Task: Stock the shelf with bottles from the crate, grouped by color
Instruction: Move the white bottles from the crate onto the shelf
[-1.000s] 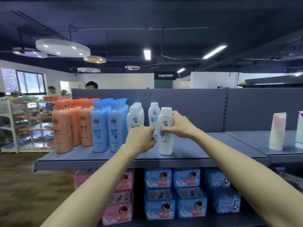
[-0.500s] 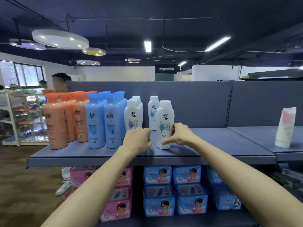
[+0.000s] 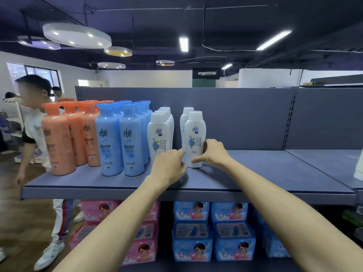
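On the grey shelf (image 3: 265,173) the bottles stand grouped: orange bottles (image 3: 59,138) at the left, blue bottles (image 3: 110,140) beside them, then a row of white bottles (image 3: 159,134). A second white row starts to the right with a back bottle (image 3: 185,116) and a front white bottle (image 3: 194,134) standing upright. My right hand (image 3: 213,154) grips the lower right side of that front bottle, thumb across its base. Curled loosely and holding nothing, my left hand (image 3: 169,167) has its knuckles close to the bottle's lower left side. The crate is out of view.
A person (image 3: 35,134) walks past the shelf's left end. Below, pink packs (image 3: 98,211) and blue packs (image 3: 192,213) fill the lower shelf. A white tube (image 3: 359,169) stands at the right edge on the adjoining shelf. Bare shelf lies right of my hands.
My right hand slid from the bottle's shoulder down to its lower part. The left hand stayed curled beside it. A person walked into view at the left.
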Tool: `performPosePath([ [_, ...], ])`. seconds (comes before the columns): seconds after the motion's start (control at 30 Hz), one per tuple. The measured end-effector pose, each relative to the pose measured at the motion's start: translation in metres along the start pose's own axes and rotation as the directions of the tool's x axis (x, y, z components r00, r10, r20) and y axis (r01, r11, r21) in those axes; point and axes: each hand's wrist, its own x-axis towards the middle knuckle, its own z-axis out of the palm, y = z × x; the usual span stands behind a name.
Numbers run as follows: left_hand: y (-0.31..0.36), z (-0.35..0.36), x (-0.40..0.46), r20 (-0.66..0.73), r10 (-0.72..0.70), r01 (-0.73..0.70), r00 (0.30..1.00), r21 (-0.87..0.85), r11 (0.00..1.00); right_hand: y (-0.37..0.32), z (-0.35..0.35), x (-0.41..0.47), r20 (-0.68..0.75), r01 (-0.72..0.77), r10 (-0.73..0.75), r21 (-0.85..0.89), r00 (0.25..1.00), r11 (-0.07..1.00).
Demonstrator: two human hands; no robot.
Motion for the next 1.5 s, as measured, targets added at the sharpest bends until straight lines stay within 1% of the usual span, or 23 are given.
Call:
performPosePath([
  [0.27,0.006,0.01,0.019,-0.013,0.017,-0.018,1.0,-0.074,0.997,0.004,0.01,0.038,0.014,-0.005,0.005,0.002,1.0,1.0],
  [0.47,0.008,0.017,0.028,-0.015,-0.013,0.012,1.0,-0.041,0.999,0.01,0.017,0.062,0.012,-0.012,0.012,0.021,1.0,1.0],
  [0.73,0.012,0.019,0.033,-0.065,-0.028,0.026,0.998,-0.032,0.999,0.016,0.023,0.08,0.015,-0.009,0.009,0.023,1.0,1.0],
  [1.23,0.013,0.02,0.03,-0.079,-0.014,0.014,0.997,0.005,1.0,0.014,0.027,0.088,0.033,-0.026,0.025,0.028,0.999,0.999],
  [1.5,0.013,0.017,0.027,-0.061,-0.005,0.005,0.998,-0.001,1.0,0.013,0.024,0.071,0.043,-0.077,0.08,-0.066,0.996,0.995],
])
